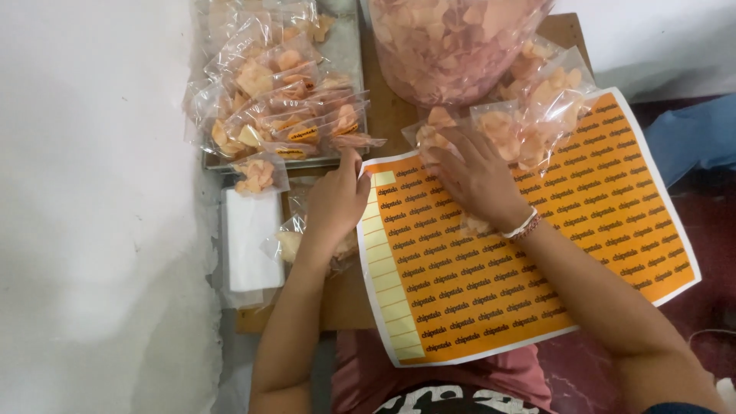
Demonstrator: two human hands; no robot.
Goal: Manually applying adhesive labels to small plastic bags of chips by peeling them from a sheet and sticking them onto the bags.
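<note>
While the metal tray (349, 61) of sealed cracker bags (284, 100) sits at far left, our left hand (337, 201) pinches the sticker sheet's upper-left corner — fingers closed on its edge. That orange sticker sheet (529, 253) runs lengthwise to the right, under our right hand (477, 180), which lies open and flat on it, nearer the unlabelled bags (529, 126) just beyond.

Both forearms are bare, with no sleeves showing. The right hand (477, 180) has a thin band of white and reddish beads at the wrist; the left hand (336, 203) wears nothing. Lower down, a dusty-pink garment shows, with a dark patch bearing white print.
</note>
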